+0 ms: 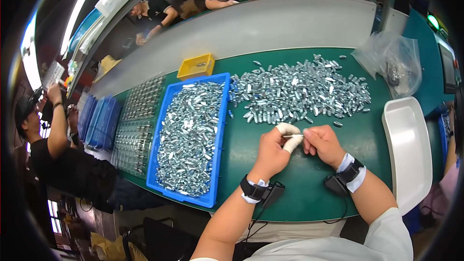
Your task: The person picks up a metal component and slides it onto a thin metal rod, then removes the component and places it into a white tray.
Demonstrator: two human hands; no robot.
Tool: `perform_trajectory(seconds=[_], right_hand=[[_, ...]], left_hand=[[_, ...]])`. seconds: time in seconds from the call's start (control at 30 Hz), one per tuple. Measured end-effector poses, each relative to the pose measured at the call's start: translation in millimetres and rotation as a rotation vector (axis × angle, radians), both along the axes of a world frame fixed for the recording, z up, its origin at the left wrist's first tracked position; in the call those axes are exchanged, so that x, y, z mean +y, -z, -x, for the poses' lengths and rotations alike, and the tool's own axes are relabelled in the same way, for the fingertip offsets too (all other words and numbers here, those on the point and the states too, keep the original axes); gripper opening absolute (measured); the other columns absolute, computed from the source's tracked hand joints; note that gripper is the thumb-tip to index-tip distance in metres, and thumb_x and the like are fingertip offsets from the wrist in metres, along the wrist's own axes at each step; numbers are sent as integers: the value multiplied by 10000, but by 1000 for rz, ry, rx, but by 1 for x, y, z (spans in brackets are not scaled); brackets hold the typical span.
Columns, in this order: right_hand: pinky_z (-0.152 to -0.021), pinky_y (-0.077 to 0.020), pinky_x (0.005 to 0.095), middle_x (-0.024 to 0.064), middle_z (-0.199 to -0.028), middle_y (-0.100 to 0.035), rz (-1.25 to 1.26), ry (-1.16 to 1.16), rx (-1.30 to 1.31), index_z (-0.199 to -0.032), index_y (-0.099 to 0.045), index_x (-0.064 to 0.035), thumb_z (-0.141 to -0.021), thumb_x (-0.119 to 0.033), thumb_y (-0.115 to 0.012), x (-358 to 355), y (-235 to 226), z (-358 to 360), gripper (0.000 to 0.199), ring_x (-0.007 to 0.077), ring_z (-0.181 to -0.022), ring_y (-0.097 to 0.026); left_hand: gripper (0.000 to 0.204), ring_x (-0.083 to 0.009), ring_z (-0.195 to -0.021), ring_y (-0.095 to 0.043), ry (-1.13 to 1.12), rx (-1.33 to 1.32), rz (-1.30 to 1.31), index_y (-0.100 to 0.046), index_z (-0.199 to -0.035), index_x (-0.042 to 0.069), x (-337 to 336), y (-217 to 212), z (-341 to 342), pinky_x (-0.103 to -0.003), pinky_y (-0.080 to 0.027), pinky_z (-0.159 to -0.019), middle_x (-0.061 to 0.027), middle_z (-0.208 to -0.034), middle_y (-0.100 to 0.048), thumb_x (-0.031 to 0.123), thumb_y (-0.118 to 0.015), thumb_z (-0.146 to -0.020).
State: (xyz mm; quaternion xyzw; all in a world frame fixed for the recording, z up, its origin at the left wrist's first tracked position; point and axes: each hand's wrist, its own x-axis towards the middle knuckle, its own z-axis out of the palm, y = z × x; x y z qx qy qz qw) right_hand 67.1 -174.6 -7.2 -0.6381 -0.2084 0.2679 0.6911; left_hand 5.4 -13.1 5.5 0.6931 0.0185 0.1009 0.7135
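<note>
pinching one small metal piece (pixel 293 136) between left hand (pixel 273 150) and right hand (pixel 323 144), both grasping; best held steady above green table (pixel 270 183), near loose pile (pixel 299 91).

- Bare green bench (pixel 270 178) lies open below and around the left hand (pixel 273 152) and right hand (pixel 325 144), which meet over it, pinching a small metal piece (pixel 293 136).
- A broad heap of loose metal parts (pixel 299 91) blocks the bench just beyond the hands, with strays at its near edge.
- The blue tray (pixel 218 164), full of the same parts, walls off the left side.
- A white tray (pixel 408 154) bounds the right edge, leaving a green strip between it and the right hand.
- A crumpled clear bag (pixel 391 60) fills the far right corner; a yellow box (pixel 195 66) sits behind the blue tray.
</note>
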Motion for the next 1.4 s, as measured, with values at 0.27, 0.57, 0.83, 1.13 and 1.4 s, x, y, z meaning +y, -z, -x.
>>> perform_trajectory(seconds=[0.27, 0.57, 0.83, 1.13, 1.4], right_hand=[[-535, -390, 221, 17, -594, -551, -36, 44, -83, -690, -572, -32, -992, -250, -459, 5, 3, -4, 389, 64, -544, -484], [-558, -405, 225, 6, -579, -524, -200, 96, 62, -732, -577, -23, -991, -265, -472, 2, 9, -6, 370, 82, -572, -520], [-562, -414, 234, 7, -583, -528, -264, 104, 102, -731, -577, -24, -993, -268, -468, -2, 10, -11, 374, 89, -575, -529], [-556, -399, 239, 23, -605, -539, -247, 92, 96, -702, -559, -35, -990, -297, -463, 10, 13, -10, 401, 93, -563, -491], [-524, -377, 212, 28, -598, -562, -63, 81, -55, -709, -578, -20, -985, -266, -462, 5, 7, -1, 388, 61, -528, -469]], left_hand=[[119, -62, -527, -478, -292, 36, -8, -596, -907, 41, 32, -3, -6, -205, -382, -489, -9, -674, -578, 155, -594, -937], [257, -53, -630, -513, -677, -150, 52, -569, -1152, 20, 58, -12, -5, -192, -396, -527, -31, -828, -609, 114, -601, -916], [254, -99, -677, -575, -299, 69, -615, -614, -1093, 5, 27, -5, -49, -244, -459, -582, -55, -896, -648, 98, -663, -862], [260, -103, -751, -585, -251, -37, -175, -616, -1140, 46, 32, 0, -40, -252, -479, -673, -29, -911, -647, 43, -610, -881], [220, -173, -880, -642, -63, 46, 296, -578, -1107, 35, 27, -10, -6, -277, -524, -780, -107, -1006, -659, 1, -590, -890]])
